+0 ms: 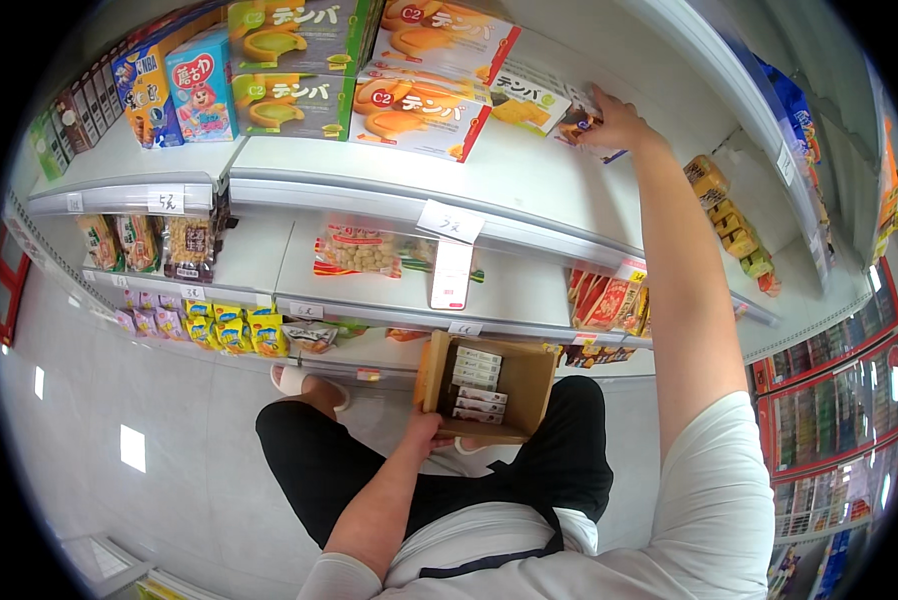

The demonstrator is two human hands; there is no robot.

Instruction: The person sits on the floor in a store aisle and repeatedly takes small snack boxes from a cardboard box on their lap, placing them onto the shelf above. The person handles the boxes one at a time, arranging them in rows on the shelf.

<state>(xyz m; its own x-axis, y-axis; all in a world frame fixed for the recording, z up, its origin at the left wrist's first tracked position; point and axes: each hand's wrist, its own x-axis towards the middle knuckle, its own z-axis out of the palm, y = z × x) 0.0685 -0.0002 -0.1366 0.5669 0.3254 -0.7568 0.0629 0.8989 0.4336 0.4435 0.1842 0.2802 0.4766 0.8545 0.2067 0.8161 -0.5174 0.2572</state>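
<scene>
On the upper shelf, my right hand [620, 124] grips a dark-fronted snack box [578, 124] at the right end of a row, beside a white and green biscuit box [528, 101]. Orange-red tart boxes [423, 112] and green tart boxes [291, 109] are stacked to the left. Lower down, my left hand [426, 431] holds the near left edge of an open cardboard box [528, 390] between my knees. Inside it lie several small white boxes [477, 379], some with green and some with dark print.
Below the upper shelf's front rail [419, 206] are bagged snacks [359, 251] and a phone [451, 274] standing upright at the shelf edge. Small yellow packets [246, 330] hang low at the left. Packaged cakes [734, 229] lie on the right shelf, near red-framed cabinets [831, 405].
</scene>
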